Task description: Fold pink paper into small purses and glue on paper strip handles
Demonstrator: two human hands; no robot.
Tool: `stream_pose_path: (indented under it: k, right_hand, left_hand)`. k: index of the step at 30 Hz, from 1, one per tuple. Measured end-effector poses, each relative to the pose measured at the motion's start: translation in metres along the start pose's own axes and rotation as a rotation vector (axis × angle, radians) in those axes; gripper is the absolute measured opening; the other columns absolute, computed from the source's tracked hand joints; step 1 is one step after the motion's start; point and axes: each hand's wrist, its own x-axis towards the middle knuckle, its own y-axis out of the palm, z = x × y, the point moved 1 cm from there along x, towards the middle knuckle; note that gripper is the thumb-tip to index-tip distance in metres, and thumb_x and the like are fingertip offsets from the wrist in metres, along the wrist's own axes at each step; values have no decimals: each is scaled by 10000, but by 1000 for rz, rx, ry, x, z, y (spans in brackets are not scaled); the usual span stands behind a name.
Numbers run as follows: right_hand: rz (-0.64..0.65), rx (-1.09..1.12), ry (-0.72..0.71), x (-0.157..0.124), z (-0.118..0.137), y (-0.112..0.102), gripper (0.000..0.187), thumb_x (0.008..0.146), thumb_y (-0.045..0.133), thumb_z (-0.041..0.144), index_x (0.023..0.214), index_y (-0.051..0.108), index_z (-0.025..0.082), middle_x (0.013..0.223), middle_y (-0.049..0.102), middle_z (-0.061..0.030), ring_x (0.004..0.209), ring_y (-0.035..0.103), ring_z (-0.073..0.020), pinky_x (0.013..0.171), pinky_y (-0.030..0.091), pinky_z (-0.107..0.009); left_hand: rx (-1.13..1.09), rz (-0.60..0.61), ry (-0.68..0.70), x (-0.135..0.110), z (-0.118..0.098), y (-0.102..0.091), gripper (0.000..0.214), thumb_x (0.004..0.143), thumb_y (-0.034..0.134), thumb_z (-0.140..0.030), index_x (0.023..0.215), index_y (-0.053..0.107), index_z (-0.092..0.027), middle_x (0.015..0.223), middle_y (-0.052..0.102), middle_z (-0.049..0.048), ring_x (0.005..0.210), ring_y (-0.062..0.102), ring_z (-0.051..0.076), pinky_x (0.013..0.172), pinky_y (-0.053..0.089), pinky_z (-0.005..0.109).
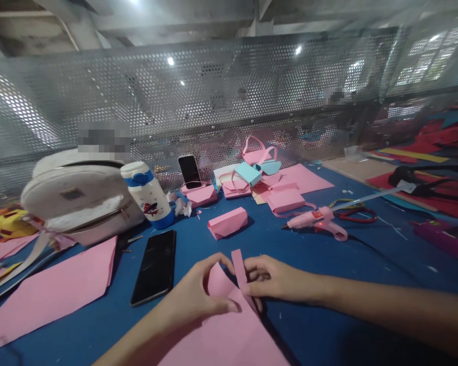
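Note:
Both my hands work on a pink paper sheet (229, 338) lying at the near edge of the blue table (309, 254). My left hand (198, 295) pinches the sheet's upper corner, thumb pressed on top and fingers curled over the edge. My right hand (275, 278) grips a narrow pink paper strip (239, 269) that stands up at the fold, fingers closed round it. The two hands almost touch.
A black phone (155, 265) lies flat left of my hands, beside a large pink sheet (57, 290). Further back are a folded pink box (227, 222), a pink glue gun (316, 219), red scissors (356, 214), a white bottle (147, 193), a white bag (78, 195), several paper handbags (259, 173) and a propped phone (190, 172).

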Motion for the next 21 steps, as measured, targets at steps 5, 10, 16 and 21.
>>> stream_pose_path:
  k: [5, 10, 16, 21]
  right_hand:
    - [-32, -38, -1, 1, -3, -1, 303, 746, 757, 376, 783, 546, 162, 609, 569, 57, 469, 522, -70, 506, 411, -187]
    - [-32, -52, -9, 1, -6, -3, 295, 730, 774, 353, 817, 576, 152, 618, 595, 46, 503, 557, -78, 523, 427, -186]
    - [-50, -74, -4, 0, -1, -1, 364, 691, 825, 406, 832, 614, 145, 598, 599, 40, 522, 585, -95, 539, 435, -200]
    - [-69, -94, 4, 0, 0, 1, 386, 702, 808, 466, 805, 617, 146, 589, 597, 30, 530, 586, -107, 554, 458, -221]
  left_hand:
    - [131, -48, -133, -3, 2, 3, 173, 730, 685, -328, 765, 686, -158, 745, 629, -2, 723, 544, 168, 641, 425, 230]
    - [1, -6, -90, -5, 8, 8, 144, 747, 632, -277, 774, 679, -145, 733, 634, -1, 665, 534, 138, 598, 427, 212]
    - [-18, -9, -104, -5, 6, 7, 183, 726, 649, -318, 746, 670, -137, 714, 644, 13, 655, 552, 147, 586, 423, 218]
    - [-8, 14, -53, -3, 7, 6, 185, 740, 672, -333, 749, 679, -148, 710, 629, -2, 647, 528, 131, 597, 410, 210]
